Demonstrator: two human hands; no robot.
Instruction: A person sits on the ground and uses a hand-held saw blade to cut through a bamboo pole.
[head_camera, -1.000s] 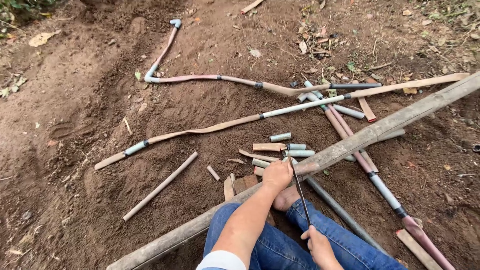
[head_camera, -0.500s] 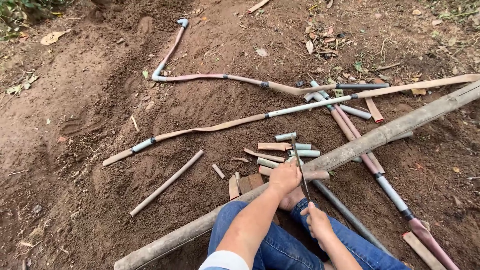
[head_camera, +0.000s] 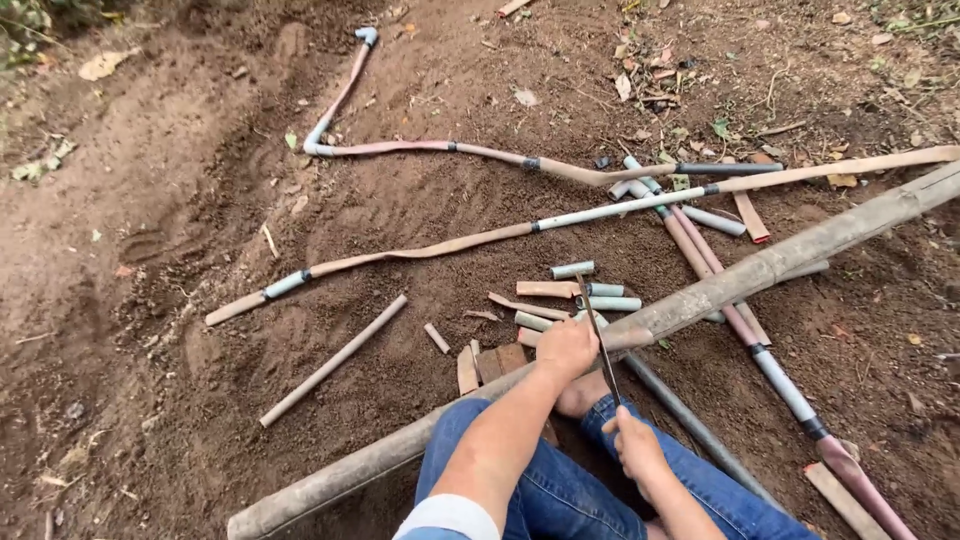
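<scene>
I sit on bare soil in blue jeans. A long bamboo pole (head_camera: 780, 262) lies slantwise across my legs. My left hand (head_camera: 566, 346) grips a short pipe piece (head_camera: 628, 338) lying against the pole. My right hand (head_camera: 634, 444) holds the handle of a thin hacksaw blade (head_camera: 598, 340) that reaches up across the pipe piece by my left hand.
Several short cut pipe pieces (head_camera: 596, 291) and wood bits (head_camera: 488, 364) lie just beyond the pole. Long dirty pipes (head_camera: 470, 238) with joints cross the soil farther out. A loose stick (head_camera: 332, 360) lies left. Dry leaves are scattered at the far right.
The view has shifted slightly. My right hand has drawn back toward me with the saw; my left hand stays on the pipe piece.
</scene>
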